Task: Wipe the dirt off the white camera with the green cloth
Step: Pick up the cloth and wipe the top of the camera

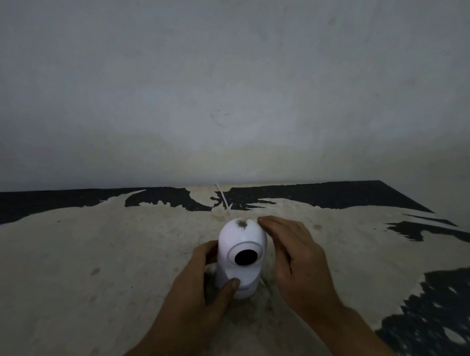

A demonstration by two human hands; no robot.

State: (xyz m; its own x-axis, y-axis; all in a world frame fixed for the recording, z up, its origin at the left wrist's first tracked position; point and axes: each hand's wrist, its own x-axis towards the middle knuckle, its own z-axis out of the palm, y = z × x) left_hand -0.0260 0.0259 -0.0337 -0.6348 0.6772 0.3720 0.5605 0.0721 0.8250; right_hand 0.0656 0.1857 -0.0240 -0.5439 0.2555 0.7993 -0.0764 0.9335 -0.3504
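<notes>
Worn table (96,253): upright white camera (242,259), lens toward wearer, gripped by left hand (204,285); right hand (295,259) loosely curled.

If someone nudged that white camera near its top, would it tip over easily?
Probably yes: the white camera stands tall on a narrow base, so a high push may topple it. The left hand gripping its base should steady it. Its smooth shell looks slippery, and the cable behind might tug it.

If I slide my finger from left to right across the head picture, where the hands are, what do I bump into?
left hand → white camera → right hand → black patches on the table
</notes>
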